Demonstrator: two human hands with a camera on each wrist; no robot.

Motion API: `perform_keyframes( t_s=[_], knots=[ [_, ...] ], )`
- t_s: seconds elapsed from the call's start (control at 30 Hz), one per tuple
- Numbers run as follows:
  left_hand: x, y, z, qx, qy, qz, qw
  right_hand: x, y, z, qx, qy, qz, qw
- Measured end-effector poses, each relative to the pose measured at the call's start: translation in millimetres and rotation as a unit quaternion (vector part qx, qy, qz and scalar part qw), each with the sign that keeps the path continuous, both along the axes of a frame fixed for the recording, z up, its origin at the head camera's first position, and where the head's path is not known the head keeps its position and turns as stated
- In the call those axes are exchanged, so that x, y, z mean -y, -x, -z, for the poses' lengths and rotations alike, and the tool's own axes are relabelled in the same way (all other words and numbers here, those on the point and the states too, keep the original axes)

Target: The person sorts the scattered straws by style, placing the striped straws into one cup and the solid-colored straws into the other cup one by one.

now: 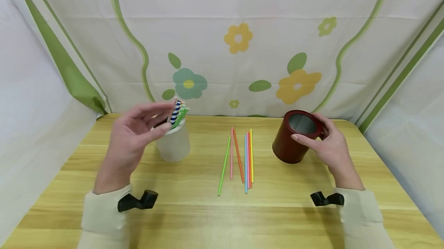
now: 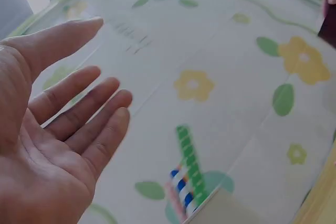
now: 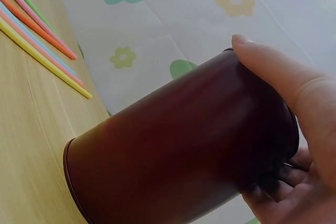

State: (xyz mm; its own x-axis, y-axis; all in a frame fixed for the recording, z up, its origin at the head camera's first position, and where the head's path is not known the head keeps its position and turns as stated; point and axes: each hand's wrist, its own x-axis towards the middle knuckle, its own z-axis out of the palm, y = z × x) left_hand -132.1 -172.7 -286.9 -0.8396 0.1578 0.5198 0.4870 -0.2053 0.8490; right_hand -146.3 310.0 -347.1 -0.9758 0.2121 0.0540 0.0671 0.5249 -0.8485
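My left hand (image 1: 135, 137) is beside the rim of a whitish cup (image 1: 175, 147), its fingers extended and loosely bent; the left wrist view shows nothing in it. Standing in that cup are patterned paper straws: a green one with white marks (image 2: 192, 166), a blue-and-white striped one (image 2: 182, 187) and a pinkish one. My right hand (image 1: 331, 145) grips a dark red cylindrical container (image 1: 289, 145) near its top. The thumb lies at the rim and the other fingers curl behind, around a dark part that looks like a handle. The container's interior appears grey.
Several thin coloured straws (image 1: 246, 164) lie on the wooden table (image 1: 208, 222) between the two containers. A flowered cloth (image 1: 208, 41) hangs behind the table's far edge, with further cloth at both sides. Black mounts (image 1: 138, 201) sit on both wrists.
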Motion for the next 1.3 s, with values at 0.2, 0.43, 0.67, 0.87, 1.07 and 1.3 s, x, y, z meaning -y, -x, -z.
perform_keyframes(
  t_s=[0.2, 0.43, 0.67, 0.87, 1.07, 1.3],
  knots=[
    [-45.1, 1.4, 8.1, 0.051, 0.199, 0.083, 0.9751, 0.3, 2.1, 0.0, -0.019, 0.024, 0.0, 1.0],
    [-81.2, 25.4, 45.2, 0.184, 0.332, 0.051, 0.9237, 1.8, 3.3, -1.8, -0.033, 0.043, 0.003, 0.999],
    [-100.9, 47.6, 86.0, 0.299, 0.362, -0.031, 0.8825, 3.5, 5.9, -0.2, -0.037, 0.05, 0.006, 0.998],
    [-118.8, 58.5, 98.2, 0.326, 0.356, -0.065, 0.8731, 2.3, 7.2, 1.6, -0.034, 0.045, 0.009, 0.998],
    [-138.4, 71.7, 102.8, 0.325, 0.4, -0.106, 0.8505, 1.6, 5.3, 4.0, -0.03, 0.039, 0.008, 0.999],
    [-149.1, 78.1, 105.6, 0.315, 0.439, -0.117, 0.8333, 1.5, 0.3, 5.5, -0.034, 0.031, 0.008, 0.999]
  ],
)
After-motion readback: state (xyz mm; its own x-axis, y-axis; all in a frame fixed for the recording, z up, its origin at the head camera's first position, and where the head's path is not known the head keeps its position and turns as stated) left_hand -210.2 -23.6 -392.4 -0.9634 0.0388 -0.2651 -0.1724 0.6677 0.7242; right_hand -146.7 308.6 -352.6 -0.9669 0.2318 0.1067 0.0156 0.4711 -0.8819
